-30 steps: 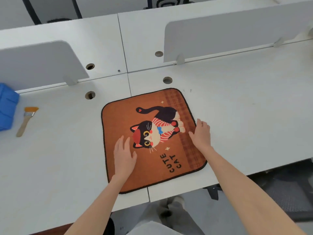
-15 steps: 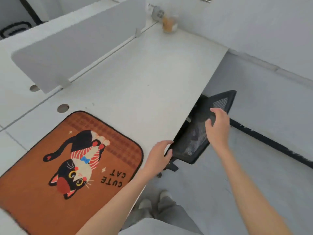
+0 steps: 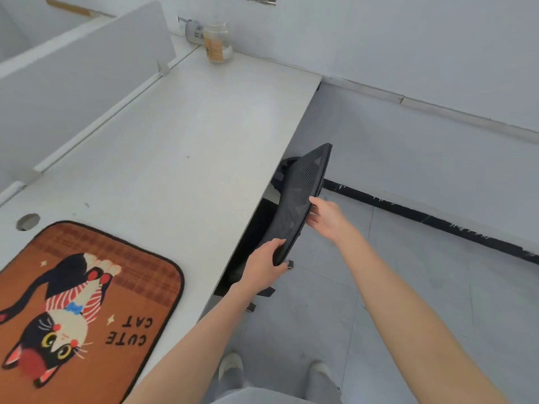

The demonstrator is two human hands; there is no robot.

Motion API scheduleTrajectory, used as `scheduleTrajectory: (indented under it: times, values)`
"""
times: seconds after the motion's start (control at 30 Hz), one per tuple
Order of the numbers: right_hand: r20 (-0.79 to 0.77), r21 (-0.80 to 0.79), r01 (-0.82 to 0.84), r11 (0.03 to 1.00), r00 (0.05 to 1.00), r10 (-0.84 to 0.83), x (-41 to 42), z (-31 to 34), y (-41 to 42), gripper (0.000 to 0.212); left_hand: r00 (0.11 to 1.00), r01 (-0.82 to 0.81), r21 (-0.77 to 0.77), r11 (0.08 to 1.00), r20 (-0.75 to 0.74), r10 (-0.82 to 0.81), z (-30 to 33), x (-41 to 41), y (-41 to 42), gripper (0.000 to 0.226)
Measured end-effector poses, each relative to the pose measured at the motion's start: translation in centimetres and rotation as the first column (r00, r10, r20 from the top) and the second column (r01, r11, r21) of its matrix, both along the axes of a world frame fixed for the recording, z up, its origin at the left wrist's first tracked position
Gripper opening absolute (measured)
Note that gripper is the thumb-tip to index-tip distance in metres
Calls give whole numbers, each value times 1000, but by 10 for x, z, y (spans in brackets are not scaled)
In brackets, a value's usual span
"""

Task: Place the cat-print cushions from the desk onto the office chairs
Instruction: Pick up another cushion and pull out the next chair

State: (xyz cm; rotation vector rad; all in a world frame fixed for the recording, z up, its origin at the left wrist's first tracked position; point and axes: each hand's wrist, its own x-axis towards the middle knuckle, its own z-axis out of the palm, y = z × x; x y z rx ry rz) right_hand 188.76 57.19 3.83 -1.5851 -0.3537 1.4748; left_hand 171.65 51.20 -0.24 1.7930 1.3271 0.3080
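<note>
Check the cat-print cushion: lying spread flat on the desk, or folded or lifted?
Spread flat. The cat-print cushion lies print-up on the desk, untouched; both hands are on the chair back.

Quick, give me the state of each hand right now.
Left hand: holding the lower edge of the black mesh office chair back.
Right hand: holding the same chair back's far edge, fingers partly hidden behind it.

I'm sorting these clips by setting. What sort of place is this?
Most likely an office: a long white desk with a divider panel and a black mesh office chair tucked at its edge.
</note>
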Motion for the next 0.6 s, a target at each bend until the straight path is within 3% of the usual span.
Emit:
scheduleTrajectory:
  times: [0.37, 0.6]
  values:
    - [21, -37, -147, 988, 989, 148, 96, -8, -32, 22, 986, -154, -117, 981, 44, 160, 6, 105, -65, 52]
    - [108, -48, -180, 982, 977, 185, 132, -15, -70, 23, 982, -170, -173, 970, 51, 182, 4, 138, -105, 55]
